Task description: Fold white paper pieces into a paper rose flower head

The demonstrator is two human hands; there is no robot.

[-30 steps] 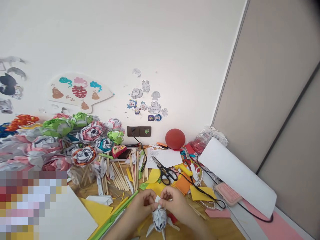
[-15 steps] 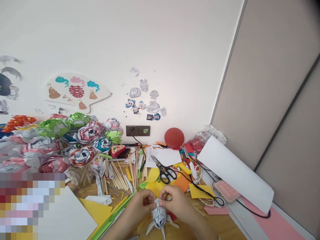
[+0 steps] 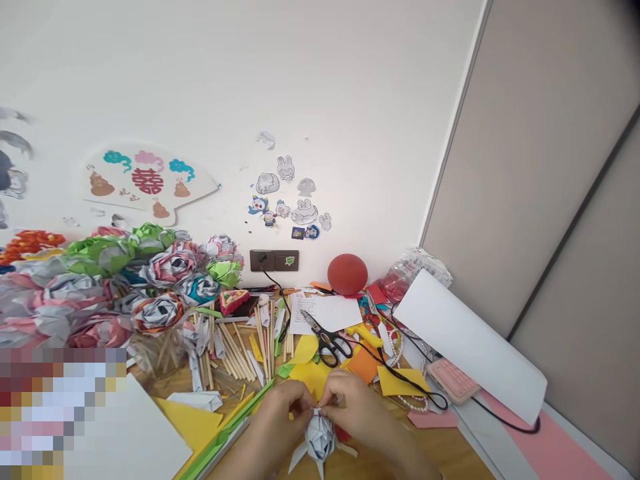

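Observation:
A folded white paper flower is held low in front of me, its pointed strips hanging toward me. My left hand pinches the small paper end at its top from the left. From the right, my right hand pinches the same end, thumb and forefinger close to those of my left hand. Both hands are closed on the paper. A bit of red shows behind the flower; the rest of it is hidden. Just beyond my fingers lies yellow paper.
Many paper flowers are heaped at the left. Wooden sticks, black scissors, a yellow glue gun and a red balloon lie toward the wall. White paper is near left; a pink keyboard-like object is at the right.
My fingertips have drawn closer together at the top of the paper flower, which has tilted slightly. The view has shifted a little.

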